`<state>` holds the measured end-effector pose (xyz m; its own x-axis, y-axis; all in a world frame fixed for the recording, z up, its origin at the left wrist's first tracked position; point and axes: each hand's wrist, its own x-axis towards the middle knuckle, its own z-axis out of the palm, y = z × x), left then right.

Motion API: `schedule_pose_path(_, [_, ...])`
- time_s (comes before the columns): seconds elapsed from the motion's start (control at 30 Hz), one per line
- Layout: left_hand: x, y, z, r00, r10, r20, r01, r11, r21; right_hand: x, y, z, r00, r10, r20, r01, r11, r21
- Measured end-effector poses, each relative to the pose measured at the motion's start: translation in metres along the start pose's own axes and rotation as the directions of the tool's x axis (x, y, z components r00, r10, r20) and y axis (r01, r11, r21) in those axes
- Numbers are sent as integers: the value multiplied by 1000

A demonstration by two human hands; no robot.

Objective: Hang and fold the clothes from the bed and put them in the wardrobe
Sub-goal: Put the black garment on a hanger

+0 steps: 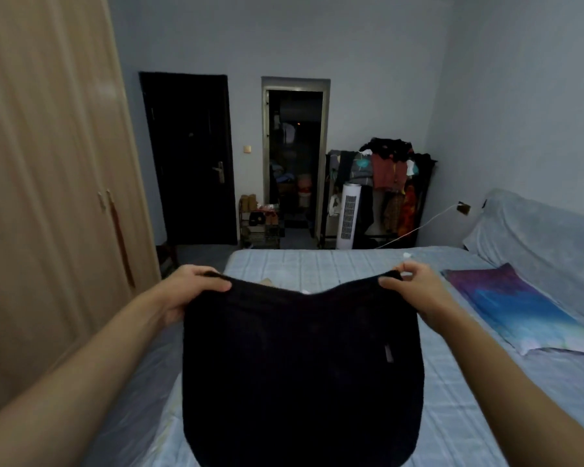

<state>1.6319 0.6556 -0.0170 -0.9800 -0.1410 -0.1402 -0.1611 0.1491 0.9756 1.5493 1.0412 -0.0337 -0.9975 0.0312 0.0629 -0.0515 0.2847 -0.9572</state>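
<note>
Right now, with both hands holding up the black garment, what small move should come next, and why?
Probably lower the black garment flat onto the bed to fold it: the left hand and right hand grip its top corners, it hangs spread over the sheet, and the wardrobe is shut.

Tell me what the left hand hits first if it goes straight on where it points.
The left hand, gripping the black garment, points forward and rightward across the bed. The way looks free over it. Beyond its far edge, the white tower fan seems first in line, though depth is unclear.
</note>
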Motion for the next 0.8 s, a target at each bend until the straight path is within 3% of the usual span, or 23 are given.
schedule_pose_path(0.1, [21,0,50,920,2,-392,-11,1000,-20,8,-4,44,965,61,-256,-70,997,-25])
schedule_pose_path(0.17, [17,3,85,892,60,-449,-87,995,-39,-7,-12,69,968,-29,-250,29,1000,-5])
schedule_pose_path(0.27, [-3,11,131,893,232,-385,-213,973,92,-36,-22,92,975,-163,-153,172,984,44])
schedule_pose_path(0.4, [-29,9,169,901,348,-258,-307,933,188,-59,-19,94,985,-168,-34,172,963,208])
schedule_pose_path(0.5, [-41,9,177,922,339,-185,-316,938,141,-64,-14,82,976,-176,131,124,935,333])
schedule_pose_path(0.6, [-51,11,177,975,217,38,-217,976,-1,-61,-7,73,967,-159,201,82,935,344])
schedule_pose_path(0.67, [-54,9,170,972,189,142,-196,980,39,-62,2,71,958,-157,240,73,942,327])
schedule_pose_path(0.73, [-53,5,155,944,322,68,-329,913,243,-62,8,73,952,-161,259,89,959,270])
schedule_pose_path(0.8, [-48,1,128,869,490,-63,-409,785,466,-61,10,78,954,-167,248,110,967,228])
